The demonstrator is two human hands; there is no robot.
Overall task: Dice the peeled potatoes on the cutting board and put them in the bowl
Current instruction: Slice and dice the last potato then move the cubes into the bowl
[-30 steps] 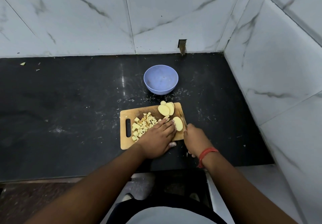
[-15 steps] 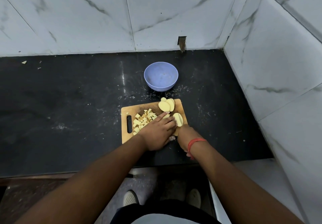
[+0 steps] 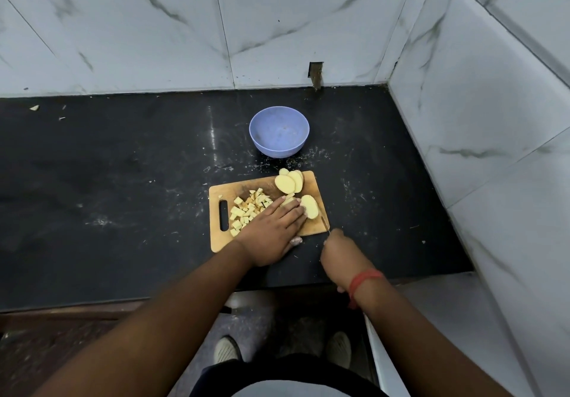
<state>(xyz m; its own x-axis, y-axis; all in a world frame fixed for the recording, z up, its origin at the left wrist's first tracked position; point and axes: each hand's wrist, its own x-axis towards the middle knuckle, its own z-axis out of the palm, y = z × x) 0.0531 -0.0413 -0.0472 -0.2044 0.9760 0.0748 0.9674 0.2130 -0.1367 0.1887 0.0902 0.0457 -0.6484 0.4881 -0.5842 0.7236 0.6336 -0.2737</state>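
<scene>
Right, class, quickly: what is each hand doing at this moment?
Left hand: fingers straight, pressing the pale yellow peeled potato piece on the wooden cutting board.
Right hand: curled round the thin knife.

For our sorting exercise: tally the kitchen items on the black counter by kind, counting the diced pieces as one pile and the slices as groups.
Bowl: 1
Cutting board: 1
Knife: 1
Pile of diced potato: 1
Groups of potato slices: 2, one stack at the board's far edge, one under the left hand's fingertips
Total: 6
</scene>
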